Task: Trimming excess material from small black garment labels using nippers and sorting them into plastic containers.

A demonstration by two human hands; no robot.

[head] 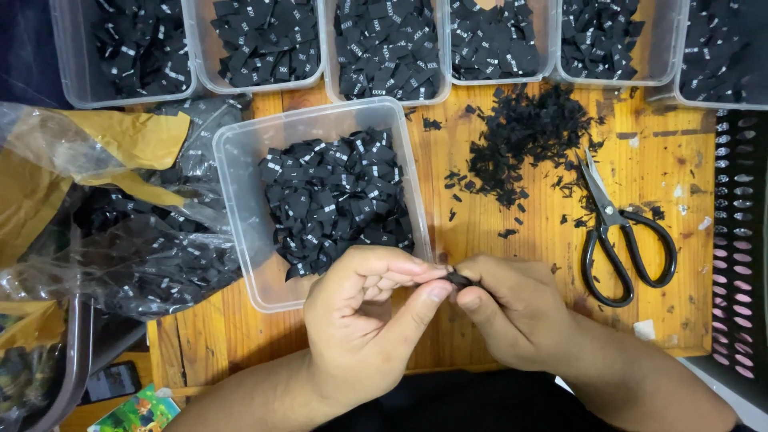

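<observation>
I log, left to right: clear bag (152,256) of black tags; tub (240,160) about half full; left hand (364,320) and right hand (512,308) both pinch one small black tag (460,278), probably folded. Trimmings pile (520,136) and idle scissors (620,236) on the desk (480,232). Much stock unsorted.

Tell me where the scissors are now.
The scissors lie on the wooden table, right of the hands, beside the pile of black scraps.
</observation>
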